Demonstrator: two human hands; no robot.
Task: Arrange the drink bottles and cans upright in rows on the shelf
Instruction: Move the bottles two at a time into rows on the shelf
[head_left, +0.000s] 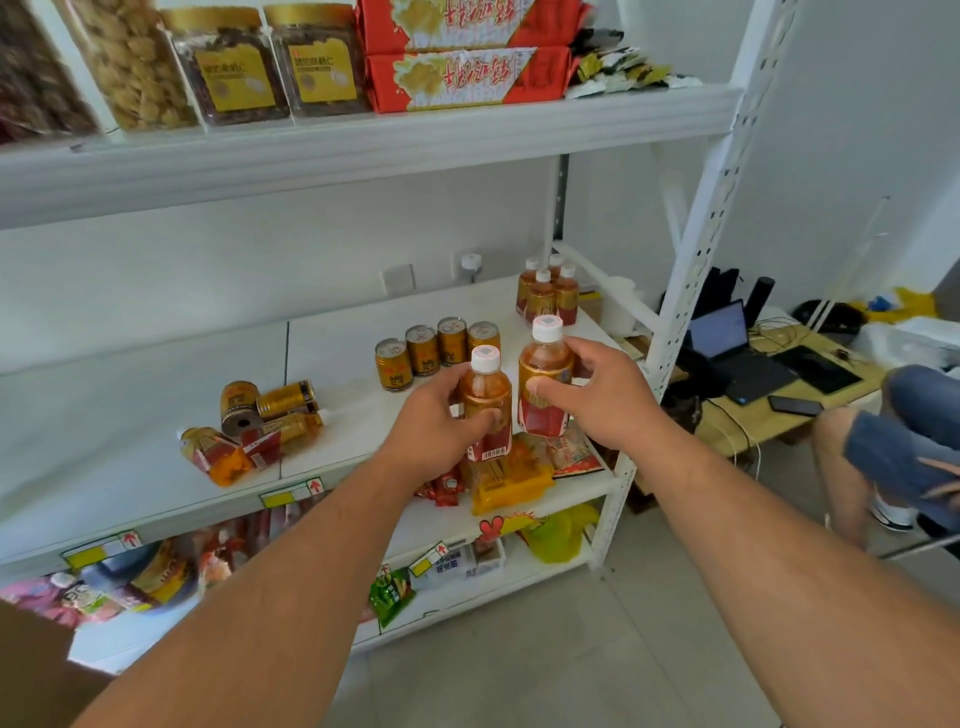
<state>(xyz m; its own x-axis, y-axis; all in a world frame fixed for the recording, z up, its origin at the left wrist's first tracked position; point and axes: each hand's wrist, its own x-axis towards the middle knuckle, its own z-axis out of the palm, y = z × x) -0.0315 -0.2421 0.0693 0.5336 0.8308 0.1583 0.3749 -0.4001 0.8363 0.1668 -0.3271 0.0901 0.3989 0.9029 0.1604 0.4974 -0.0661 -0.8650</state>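
My left hand (441, 415) grips an upright amber drink bottle (487, 395) with a white cap. My right hand (597, 395) grips a second such bottle (545, 374), held a little higher and to the right. Both are above the front right of the white middle shelf (156, 415). Several gold cans (439, 348) stand upright in a row behind them. Several more bottles (548, 293) stand in a cluster at the back right. A heap of tipped cans and bottles (254, 426) lies at the shelf's front centre.
Snack packets (519, 467) lie on the shelf front under my hands. Jars and red boxes (452, 57) fill the upper shelf. A white upright post (691, 260) bounds the right side. Beyond it stand a desk with a laptop (727, 343) and a seated person's legs (893, 447).
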